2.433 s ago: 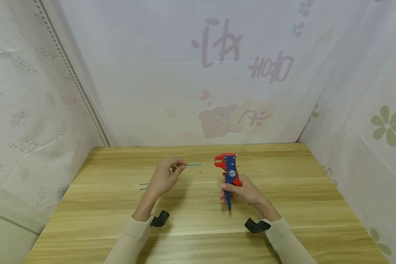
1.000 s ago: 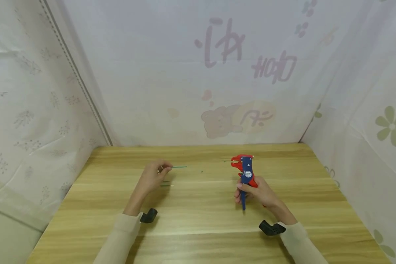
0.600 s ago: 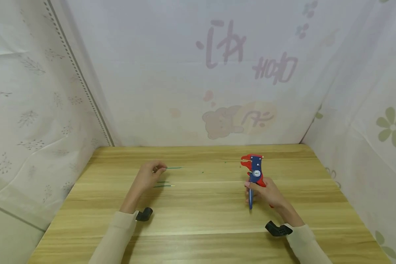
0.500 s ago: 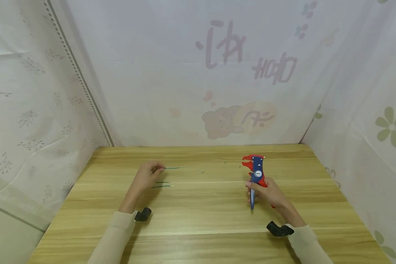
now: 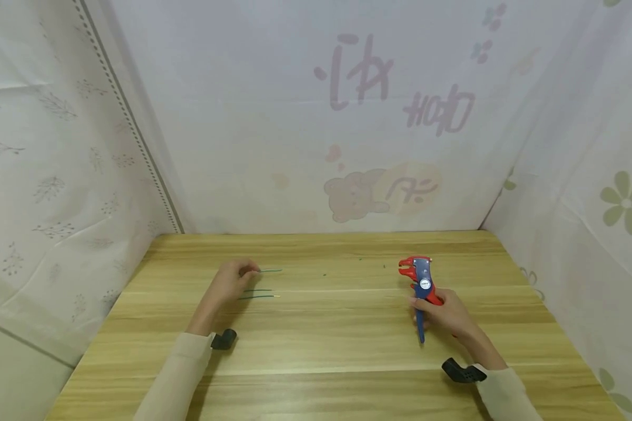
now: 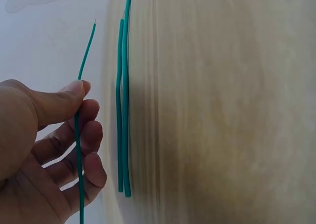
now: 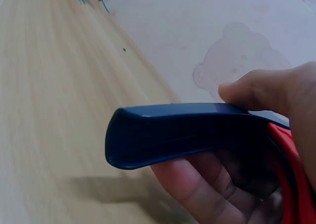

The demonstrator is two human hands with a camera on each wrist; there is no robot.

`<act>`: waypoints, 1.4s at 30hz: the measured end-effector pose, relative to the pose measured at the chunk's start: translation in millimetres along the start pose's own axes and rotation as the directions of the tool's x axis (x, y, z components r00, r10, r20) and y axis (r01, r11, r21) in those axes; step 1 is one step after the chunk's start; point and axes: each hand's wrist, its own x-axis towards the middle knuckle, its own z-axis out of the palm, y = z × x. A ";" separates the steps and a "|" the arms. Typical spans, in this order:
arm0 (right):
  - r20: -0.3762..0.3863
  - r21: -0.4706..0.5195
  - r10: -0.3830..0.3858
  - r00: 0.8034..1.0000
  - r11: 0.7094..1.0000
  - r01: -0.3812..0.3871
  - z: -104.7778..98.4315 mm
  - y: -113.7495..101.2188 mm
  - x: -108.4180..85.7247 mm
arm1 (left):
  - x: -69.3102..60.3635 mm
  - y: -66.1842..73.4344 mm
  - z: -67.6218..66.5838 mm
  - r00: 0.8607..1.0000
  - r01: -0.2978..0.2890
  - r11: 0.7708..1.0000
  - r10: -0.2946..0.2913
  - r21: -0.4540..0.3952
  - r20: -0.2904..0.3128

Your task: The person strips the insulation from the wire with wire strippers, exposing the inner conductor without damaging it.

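Note:
Between thumb and fingertips my left hand (image 5: 233,279) pinches a thin green wire (image 6: 87,53), its bare tip pointing away from the palm. Two more green wires (image 6: 125,95) lie side by side on the table close to that hand; in the head view one wire (image 5: 258,297) shows a bare copper end. Toward the right side, my right hand (image 5: 445,310) grips a red and blue wire stripper (image 5: 423,280) by its handles, red jaws up and parted, with nothing between them. The blue handle (image 7: 168,132) fills the middle of the right wrist view.
Small green insulation scraps lie on the wooden table (image 5: 316,345): one scrap (image 5: 324,274) near the middle, others farther right. Patterned cloth (image 5: 253,146) hangs behind the table and along both sides.
My left hand has drawn left with its wire, away from the stripper. My right hand has carried the wire stripper to the right and lately slightly lower. Another scrap has appeared on the table.

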 end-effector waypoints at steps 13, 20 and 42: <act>-0.154 -0.167 0.114 0.981 0.976 -0.139 -15.2 15.1 -4.5 | -0.4 -4.2 -0.7 0.997 0.046 0.999 -0.047 0.015 0.058; -0.190 -0.233 0.107 0.976 0.961 -0.151 -21.1 16.8 -6.3 | 1.5 -5.0 -0.7 0.999 0.005 0.998 -0.008 0.066 0.041; -0.353 -0.535 -0.003 0.936 0.821 -0.199 -14.6 3.0 -16.4 | -0.7 -1.0 -0.7 0.999 0.016 0.988 -0.021 0.150 0.031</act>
